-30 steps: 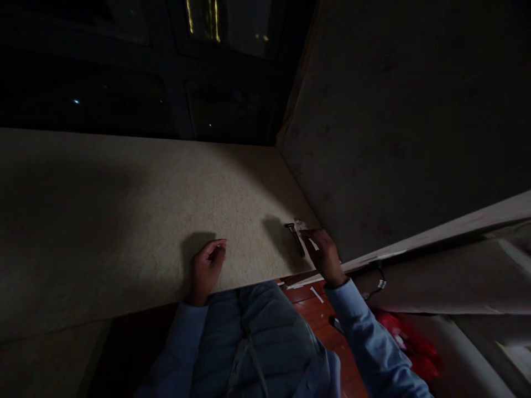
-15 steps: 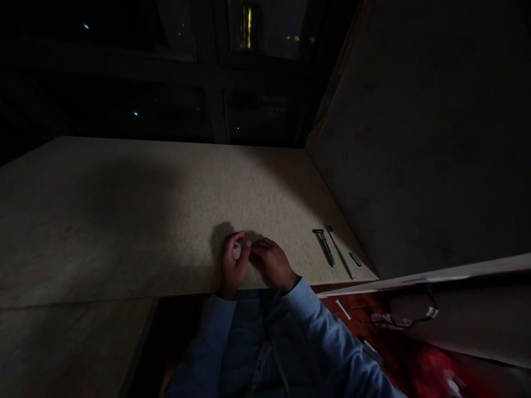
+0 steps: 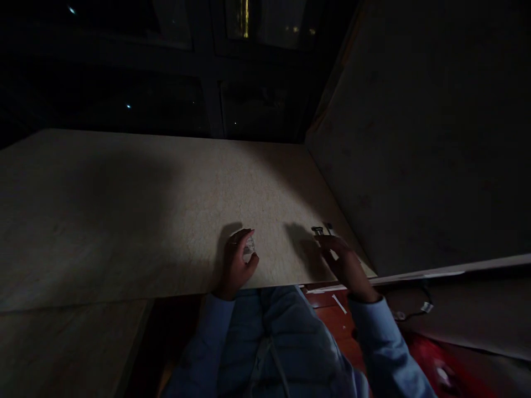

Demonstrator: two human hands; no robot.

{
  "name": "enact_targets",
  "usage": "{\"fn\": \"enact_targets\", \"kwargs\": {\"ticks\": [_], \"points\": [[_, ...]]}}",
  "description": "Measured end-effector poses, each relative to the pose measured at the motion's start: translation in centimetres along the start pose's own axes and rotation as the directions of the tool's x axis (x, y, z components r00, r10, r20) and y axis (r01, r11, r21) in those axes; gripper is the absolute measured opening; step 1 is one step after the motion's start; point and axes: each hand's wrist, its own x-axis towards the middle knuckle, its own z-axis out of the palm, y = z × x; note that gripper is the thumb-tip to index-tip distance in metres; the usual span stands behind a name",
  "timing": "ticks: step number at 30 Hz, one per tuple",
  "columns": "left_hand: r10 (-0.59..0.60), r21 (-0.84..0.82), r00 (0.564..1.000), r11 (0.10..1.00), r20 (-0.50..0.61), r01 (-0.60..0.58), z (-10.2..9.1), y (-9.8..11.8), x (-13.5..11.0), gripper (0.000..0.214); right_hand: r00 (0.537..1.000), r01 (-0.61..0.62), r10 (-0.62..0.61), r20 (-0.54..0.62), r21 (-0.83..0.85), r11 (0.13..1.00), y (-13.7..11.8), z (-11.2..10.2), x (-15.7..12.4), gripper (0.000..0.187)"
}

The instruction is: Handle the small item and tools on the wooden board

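Observation:
The scene is dim. My left hand (image 3: pixel 235 264) rests near the front edge of a pale speckled board (image 3: pixel 166 210) and pinches a small pale object (image 3: pixel 249 246) between thumb and fingers. My right hand (image 3: pixel 342 262) hovers over the board's right front corner with fingers spread, right above a dark slim tool (image 3: pixel 317 230) and a thin pen-like stick (image 3: pixel 329 226) that it partly covers. Both arms wear light blue sleeves.
A large upright panel (image 3: pixel 415 138) stands along the board's right side. Dark windows (image 3: pixel 207 66) lie beyond the far edge. Reddish floor (image 3: pixel 327 309) with white strips (image 3: pixel 339 304), a cable (image 3: pixel 415 312) and something red (image 3: pixel 435 370) shows at lower right.
My hands were together at the board's front with the small object. Now the right hand has moved right to the tools, while the left keeps the object.

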Motion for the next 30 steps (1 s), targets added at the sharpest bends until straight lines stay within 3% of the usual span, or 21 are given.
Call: {"fn": "enact_targets", "kwargs": {"ticks": [4, 7, 10, 13, 22, 30], "points": [[0.046, 0.177, 0.996, 0.982, 0.075, -0.058, 0.5, -0.2, 0.2, 0.060, 0.985, -0.089, 0.134, 0.108, -0.348, 0.933, 6.1, -4.8, -1.8, 0.047], [0.053, 0.227, 0.995, 0.971, 0.081, -0.070, 0.7, -0.5, 0.4, 0.054, 0.936, -0.075, 0.234, 0.263, -0.503, 0.861, 7.7, -6.6, -2.8, 0.059], [0.042, 0.232, 0.996, 0.971, 0.075, -0.058, 0.6, -0.7, 0.6, 0.048, 0.894, -0.069, 0.285, 0.345, -0.522, 0.850, 7.7, -6.8, -3.1, 0.068], [0.035, 0.235, 0.996, 0.971, 0.079, -0.052, 0.3, -0.7, 0.8, 0.044, 0.881, -0.061, 0.283, 0.378, -0.503, 0.862, 7.4, -6.5, -2.8, 0.074], [0.006, 0.202, 0.995, 0.979, 0.102, -0.027, 0.0, -0.5, 1.0, 0.036, 0.772, -0.067, 0.400, 0.495, -0.561, 0.825, 6.1, -7.0, -0.8, 0.041], [0.024, 0.166, 0.997, 0.985, 0.078, -0.037, 0.1, -0.6, 0.8, 0.038, 0.798, -0.078, 0.427, 0.425, -0.630, 0.773, 5.1, -6.8, -0.7, 0.020]]}}
